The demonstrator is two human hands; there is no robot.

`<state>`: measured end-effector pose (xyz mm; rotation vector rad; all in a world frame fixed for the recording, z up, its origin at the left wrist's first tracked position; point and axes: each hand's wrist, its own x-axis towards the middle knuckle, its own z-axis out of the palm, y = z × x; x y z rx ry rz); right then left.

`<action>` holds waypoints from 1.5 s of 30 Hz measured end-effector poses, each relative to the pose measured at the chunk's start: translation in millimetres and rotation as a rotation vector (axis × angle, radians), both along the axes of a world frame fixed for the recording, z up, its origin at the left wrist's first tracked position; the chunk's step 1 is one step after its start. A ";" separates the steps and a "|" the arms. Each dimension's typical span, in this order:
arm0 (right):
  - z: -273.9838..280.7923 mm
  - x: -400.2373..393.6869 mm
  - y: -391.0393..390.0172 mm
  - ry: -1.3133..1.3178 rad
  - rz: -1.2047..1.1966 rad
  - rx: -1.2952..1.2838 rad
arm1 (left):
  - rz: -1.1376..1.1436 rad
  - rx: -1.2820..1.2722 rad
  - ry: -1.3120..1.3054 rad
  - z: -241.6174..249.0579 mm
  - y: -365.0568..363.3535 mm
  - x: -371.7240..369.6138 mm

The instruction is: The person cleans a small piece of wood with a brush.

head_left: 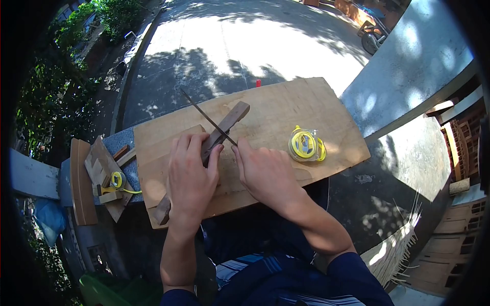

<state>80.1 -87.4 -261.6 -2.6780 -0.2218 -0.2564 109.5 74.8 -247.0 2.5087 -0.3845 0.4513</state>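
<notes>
A long dark wooden piece (236, 113) with a notch near its far end lies diagonally over the plywood board (286, 102). My left hand (191, 166) is closed over its middle, pressing it down; a paler wood block (191, 131) shows partly beneath that hand. Across the wooden piece runs a thin, dark, tapered file (200, 108), its tip pointing away to the upper left. My right hand (268, 173) grips the near end of this file, with the fingers folded around it. Right of that hand sits a yellow tape measure (304, 144) in clear packaging.
At left, wood offcuts (104, 163), a second yellow tape measure (118, 179) and a curved wooden piece (81, 183) lie on a speckled stone surface (120, 140). A pale pillar (408, 66) rises at right. A straw broom (395, 245) and wooden panels (462, 224) are below it.
</notes>
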 end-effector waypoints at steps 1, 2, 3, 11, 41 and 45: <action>0.2 -3.4 -1.5 0.023 -0.002 -0.015 | 0.009 -0.020 -0.006 -0.4 -0.2 1.2; 0.3 -10.4 -4.1 0.048 -0.001 -0.030 | 0.022 -0.039 -0.008 -1.2 0.1 1.4; 0.6 -17.8 -6.3 0.075 0.001 -0.042 | 0.019 -0.050 0.015 -1.5 0.5 1.1; 6.8 -6.0 -3.8 0.059 0.007 -0.121 | -0.025 -0.042 0.040 2.9 1.8 0.5; 8.0 -42.0 -15.7 0.164 -0.016 -0.087 | 0.006 -0.066 0.050 4.3 2.1 4.9; 2.4 -6.1 -1.5 0.052 -0.007 -0.097 | -0.019 -0.050 0.014 2.7 0.9 4.6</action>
